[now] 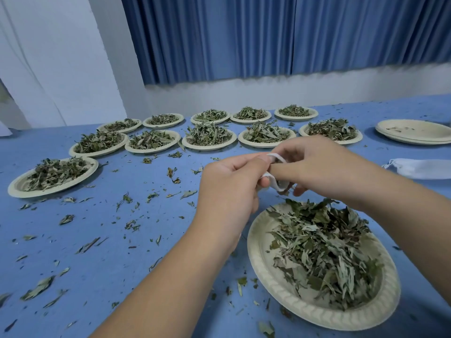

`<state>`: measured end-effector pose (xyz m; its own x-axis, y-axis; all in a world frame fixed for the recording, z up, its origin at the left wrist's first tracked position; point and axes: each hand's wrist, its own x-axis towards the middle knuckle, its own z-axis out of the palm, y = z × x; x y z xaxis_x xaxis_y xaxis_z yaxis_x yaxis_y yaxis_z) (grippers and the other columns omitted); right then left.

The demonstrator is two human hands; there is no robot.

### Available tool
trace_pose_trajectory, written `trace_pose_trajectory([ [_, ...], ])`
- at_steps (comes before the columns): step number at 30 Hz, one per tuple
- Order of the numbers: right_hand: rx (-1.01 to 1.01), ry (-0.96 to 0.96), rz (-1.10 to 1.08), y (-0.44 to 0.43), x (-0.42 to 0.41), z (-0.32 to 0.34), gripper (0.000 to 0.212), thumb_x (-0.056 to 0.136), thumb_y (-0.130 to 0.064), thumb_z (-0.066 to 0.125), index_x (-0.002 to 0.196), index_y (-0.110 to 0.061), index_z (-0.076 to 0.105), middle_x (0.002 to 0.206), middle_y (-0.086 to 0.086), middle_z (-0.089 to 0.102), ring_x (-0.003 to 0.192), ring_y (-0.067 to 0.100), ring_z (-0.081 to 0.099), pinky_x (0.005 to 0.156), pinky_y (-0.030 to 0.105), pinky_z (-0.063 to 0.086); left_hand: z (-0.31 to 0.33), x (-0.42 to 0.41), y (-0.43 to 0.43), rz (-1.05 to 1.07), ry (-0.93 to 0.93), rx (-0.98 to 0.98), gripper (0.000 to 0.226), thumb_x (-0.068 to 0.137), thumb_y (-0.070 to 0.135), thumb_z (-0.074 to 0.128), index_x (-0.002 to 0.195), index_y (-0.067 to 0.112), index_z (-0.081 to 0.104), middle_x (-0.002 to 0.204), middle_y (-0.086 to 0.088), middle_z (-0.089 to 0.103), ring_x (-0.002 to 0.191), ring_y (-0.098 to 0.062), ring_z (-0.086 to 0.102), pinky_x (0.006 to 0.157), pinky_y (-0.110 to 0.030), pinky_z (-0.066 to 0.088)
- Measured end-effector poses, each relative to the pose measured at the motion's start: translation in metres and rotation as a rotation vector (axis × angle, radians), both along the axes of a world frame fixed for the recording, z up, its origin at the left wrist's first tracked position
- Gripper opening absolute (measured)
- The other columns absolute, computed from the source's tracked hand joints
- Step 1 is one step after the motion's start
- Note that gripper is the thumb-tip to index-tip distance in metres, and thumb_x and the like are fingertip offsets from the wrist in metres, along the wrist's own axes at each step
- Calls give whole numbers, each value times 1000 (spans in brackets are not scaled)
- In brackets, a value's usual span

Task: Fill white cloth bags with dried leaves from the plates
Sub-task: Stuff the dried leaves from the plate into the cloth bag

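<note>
pinching a white cloth bag between them, left hand and right hand hover near a plate of dried leaves.

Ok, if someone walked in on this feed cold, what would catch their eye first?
The left hand and right hand meet mid-frame, pinching a white cloth bag just beyond the near plate heaped with dried leaves. Behind them, rows of leaf-filled plates cross the blue table, with loose bits strewn at left.

Blue curtain, white wall
</note>
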<state>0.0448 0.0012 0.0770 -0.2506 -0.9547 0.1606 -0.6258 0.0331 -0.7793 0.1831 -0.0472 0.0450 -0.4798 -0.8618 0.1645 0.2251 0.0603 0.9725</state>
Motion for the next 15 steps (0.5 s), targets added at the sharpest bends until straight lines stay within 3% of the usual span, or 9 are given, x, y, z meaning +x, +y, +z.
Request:
trace_pose_trajectory([
  [2, 1, -141, 73, 7, -5, -3, 13, 83, -31, 68, 94, -25, 72, 75, -4, 72, 70, 10, 69, 60, 19, 55, 1, 1, -1, 19, 12, 6, 16, 92, 17, 63, 90, 14, 78, 49, 4, 50, 35, -7, 25, 37, -17, 24],
  [4, 2, -262, 104, 12, -8, -5, 15, 86, -28, 66, 99, -23, 72, 82, -1, 73, 74, 15, 70, 67, 25, 58, 2, 1, 0, 26, 17, 8, 15, 91, 18, 63, 89, 16, 78, 48, 6, 50, 34, -6, 27, 37, -17, 25],
  [6, -18, -298, 78, 13, -6, -8, 12, 87, -24, 65, 97, -21, 72, 77, -1, 71, 69, 13, 68, 66, 29, 59, 1, 1, 1, 17, 10, -4, 15, 91, 19, 63, 89, 17, 78, 47, 7, 50, 34, -6, 27, 38, -17, 25],
  [12, -94, -53, -118, -1, 4, -5, 6, 76, -12, 65, 77, -17, 68, 53, -7, 63, 46, 2, 58, 44, 19, 49, -1, -2, 7, -11, -17, -125, 16, 91, 19, 64, 84, 19, 79, 45, 10, 50, 34, -1, 40, 40, -8, 30],
  [15, -79, 31, -169, -7, 6, -5, 7, 71, -10, 61, 72, -16, 64, 44, -4, 60, 39, 5, 50, 38, 19, 41, -1, -2, 5, -20, -10, -134, 13, 90, 18, 66, 87, 15, 79, 47, 8, 52, 34, -1, 40, 39, -8, 30],
])
